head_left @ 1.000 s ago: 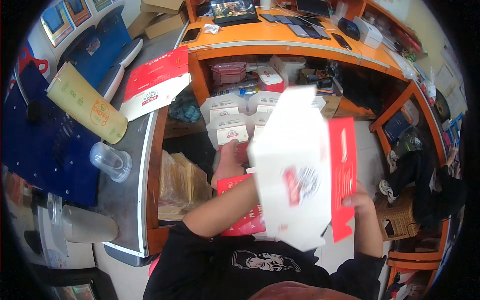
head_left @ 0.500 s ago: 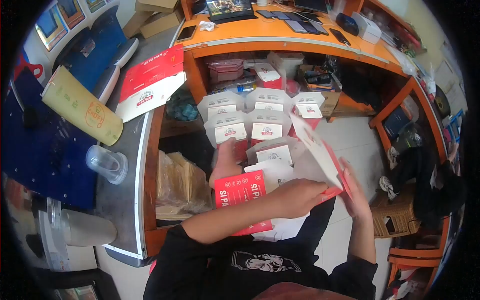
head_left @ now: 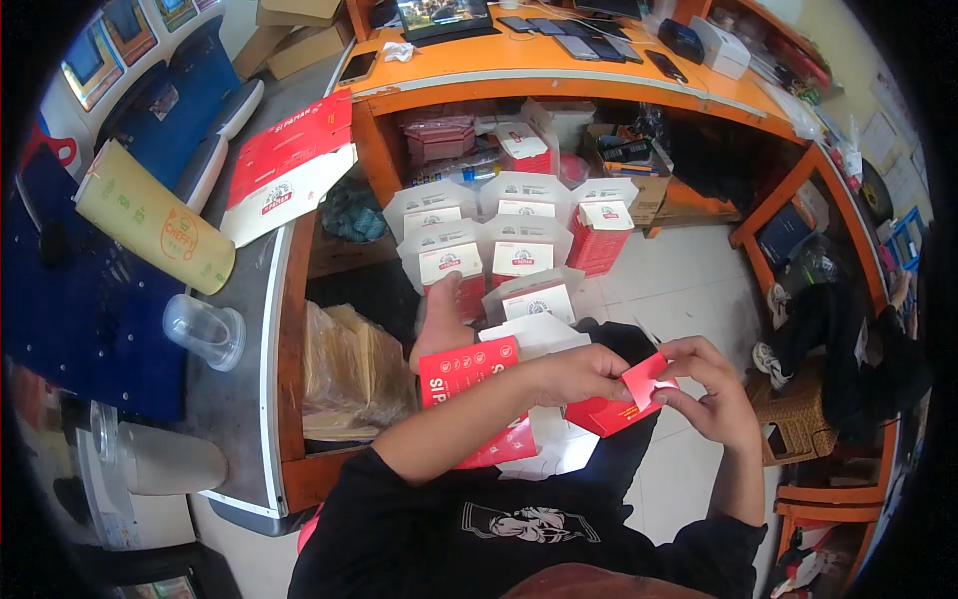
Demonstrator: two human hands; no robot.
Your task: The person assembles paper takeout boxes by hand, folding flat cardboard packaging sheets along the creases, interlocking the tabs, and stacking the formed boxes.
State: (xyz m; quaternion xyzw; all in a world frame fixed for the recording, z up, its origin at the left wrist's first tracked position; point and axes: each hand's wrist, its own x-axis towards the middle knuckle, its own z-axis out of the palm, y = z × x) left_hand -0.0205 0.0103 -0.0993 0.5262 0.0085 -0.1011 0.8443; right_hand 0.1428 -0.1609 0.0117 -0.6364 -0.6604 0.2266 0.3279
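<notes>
Over the lap, my left hand [head_left: 584,374] pinches the left side of a partly folded red carton box [head_left: 601,415]. My right hand [head_left: 717,394] has its thumb and fingers closed on a red flap at the box's right end. The box is tilted, and its far side is hidden by my hands. Beneath my left forearm, a flat red-and-white carton sheet [head_left: 464,371] printed with white lettering lies across the lap, with white carton parts around it.
Several folded red-and-white boxes [head_left: 601,240] stand on the floor ahead, beside a bare foot [head_left: 439,317]. More flat cartons [head_left: 289,165] lie on the grey counter at left, near a clear plastic cup [head_left: 205,331]. An orange desk [head_left: 439,75] spans the back.
The carton has come down and turned, its long white panel no longer raised. My right hand has shifted from flat along its side to gripping a flap. The view has shifted slightly.
</notes>
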